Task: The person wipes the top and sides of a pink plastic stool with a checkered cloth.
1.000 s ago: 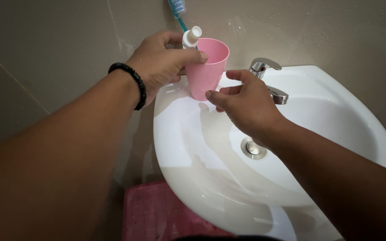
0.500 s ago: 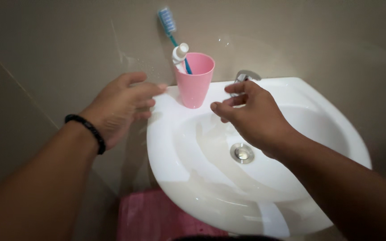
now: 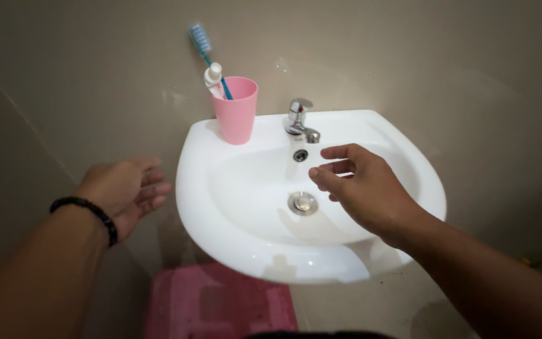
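A pink cup [image 3: 236, 112] stands upright on the back left rim of a white wall sink [image 3: 221, 245]. A blue toothbrush [image 3: 203, 45] and a white-capped tube [image 3: 213, 76] stick out of it. My left hand [image 3: 125, 191], with a black bead bracelet at the wrist, hangs empty to the left of the sink, fingers loosely apart. My right hand [image 3: 364, 188] hovers over the basin, just right of the drain [image 3: 302, 203] and below the chrome tap [image 3: 299, 120]. Its fingers are curled but apart, and it holds nothing.
A pink mat [image 3: 221, 304] lies on the floor under the sink. Beige tiled wall [image 3: 409, 56] rises behind and around the basin. An overflow hole [image 3: 300, 155] sits just below the tap.
Both hands let go of the pink cup, which now stands on the rim. My left hand drew back to the left and down; my right hand moved down over the basin.
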